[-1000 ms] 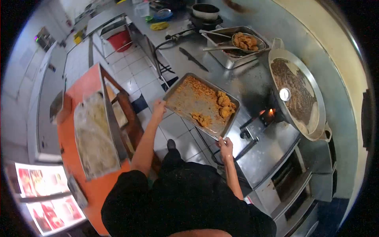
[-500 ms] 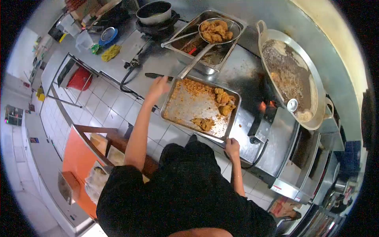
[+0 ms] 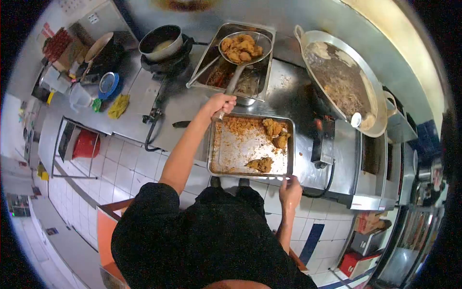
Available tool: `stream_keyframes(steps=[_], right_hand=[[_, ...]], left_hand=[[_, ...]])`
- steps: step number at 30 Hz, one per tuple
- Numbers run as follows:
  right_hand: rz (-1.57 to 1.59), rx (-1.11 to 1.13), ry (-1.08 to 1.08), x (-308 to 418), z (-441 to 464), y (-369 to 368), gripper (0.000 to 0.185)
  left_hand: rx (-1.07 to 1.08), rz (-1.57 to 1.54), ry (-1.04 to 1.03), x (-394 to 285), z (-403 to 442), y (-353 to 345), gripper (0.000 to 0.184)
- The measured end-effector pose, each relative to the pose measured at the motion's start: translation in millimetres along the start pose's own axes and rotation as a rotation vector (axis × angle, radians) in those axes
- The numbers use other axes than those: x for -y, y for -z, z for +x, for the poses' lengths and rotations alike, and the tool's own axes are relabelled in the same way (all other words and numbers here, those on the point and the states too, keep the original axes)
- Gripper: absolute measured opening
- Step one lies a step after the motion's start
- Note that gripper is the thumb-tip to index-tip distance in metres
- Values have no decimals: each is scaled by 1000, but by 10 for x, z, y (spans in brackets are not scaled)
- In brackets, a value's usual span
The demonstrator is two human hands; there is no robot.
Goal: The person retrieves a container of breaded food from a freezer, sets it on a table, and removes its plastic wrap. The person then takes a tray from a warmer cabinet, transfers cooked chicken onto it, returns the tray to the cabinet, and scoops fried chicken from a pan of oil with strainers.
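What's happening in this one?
A person at a metal counter grips the handle of a strainer with the left hand; fried pieces sit in its bowl, over a deep metal pan. The right hand is at the near right corner of a shallow tray, which holds crumbs and a few more fried pieces. To the right, a wide pan holds bubbling dark liquid.

This is a kitchen for cooking in big quantity, probably of a restaurant: there is a long stainless steel counter (image 3: 192, 86), a wide round metal pan of dark bubbling oil (image 3: 344, 79), a deep rectangular steel pan (image 3: 262, 91) and a white tiled floor (image 3: 122, 159).
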State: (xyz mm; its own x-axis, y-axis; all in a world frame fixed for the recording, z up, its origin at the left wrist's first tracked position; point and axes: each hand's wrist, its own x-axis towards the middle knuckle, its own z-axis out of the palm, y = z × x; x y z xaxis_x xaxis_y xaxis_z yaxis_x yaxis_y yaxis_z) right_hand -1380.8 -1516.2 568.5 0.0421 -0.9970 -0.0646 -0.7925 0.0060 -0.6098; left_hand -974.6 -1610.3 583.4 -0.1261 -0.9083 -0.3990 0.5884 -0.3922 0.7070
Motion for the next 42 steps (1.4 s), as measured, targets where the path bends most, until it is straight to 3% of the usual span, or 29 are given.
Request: stream_keyframes(steps=[2, 4, 6, 7, 8, 10, 12, 14, 16, 18, 20, 21, 24, 26, 28, 29, 34, 36, 42], right_hand=[[29, -5, 106, 195, -92, -104, 21], [93, 42, 75, 211, -50, -199, 24], [-140, -138, 41, -27, 134, -283, 29], [-240, -190, 18, -153, 238, -296, 33], [-333, -252, -3, -279, 417, -329, 37], [-366, -200, 14, -619, 761, -424, 42], [-256, -181, 169, -981, 1120, -638, 42], [-88, 36, 164, -879, 1247, -561, 37], [-81, 84, 227, -985, 1355, -619, 36], [-94, 100, 347, -1096, 1418, -648, 38], [-39, 181, 341, -1155, 1425, -583, 39], [9, 254, 314, -1179, 1426, -541, 40], [77, 406, 217, -1451, 1488, -647, 40], [133, 495, 227, -1462, 1421, -595, 40], [515, 773, -98, -1463, 1325, -527, 36], [604, 848, -87, -1486, 1272, -556, 34], [667, 946, -138, -1492, 1051, -630, 32], [711, 967, -126, -1461, 964, -627, 32], [786, 1049, -203, -1358, 787, -552, 27]], left_hand=[[-92, 51, -38, -40, -245, -53, 20], [-87, 44, -24, -40, -610, -75, 19], [-33, 76, -72, -20, -1032, -185, 16], [-187, 104, -82, -29, -1290, -405, 14], [-203, 110, -91, -48, -1495, -525, 14], [-300, 303, -42, -7, -1886, -731, 13], [-377, 250, -94, 116, -2316, -989, 19], [-444, 303, -75, 283, -2719, -1232, 25], [-646, 294, -60, 434, -3056, -1754, 26], [-662, 327, -137, 748, -3315, -1976, 30], [-866, 336, -96, 1012, -3509, -2517, 21], [-916, 462, -140, 1203, -3591, -2662, 29], [-1132, 264, -7, 1588, -3687, -3508, 42], [-1130, 261, -39, 1828, -3732, -3845, 50], [-1217, 178, 0, 2071, -3697, -4102, 48], [-1223, 155, -17, 2156, -3636, -4204, 44], [-1117, 180, 116, 2452, -3465, -4084, 46], [-1115, 363, 237, 2455, -3319, -4091, 16], [-1056, 394, 271, 2355, -3231, -4173, 16]])
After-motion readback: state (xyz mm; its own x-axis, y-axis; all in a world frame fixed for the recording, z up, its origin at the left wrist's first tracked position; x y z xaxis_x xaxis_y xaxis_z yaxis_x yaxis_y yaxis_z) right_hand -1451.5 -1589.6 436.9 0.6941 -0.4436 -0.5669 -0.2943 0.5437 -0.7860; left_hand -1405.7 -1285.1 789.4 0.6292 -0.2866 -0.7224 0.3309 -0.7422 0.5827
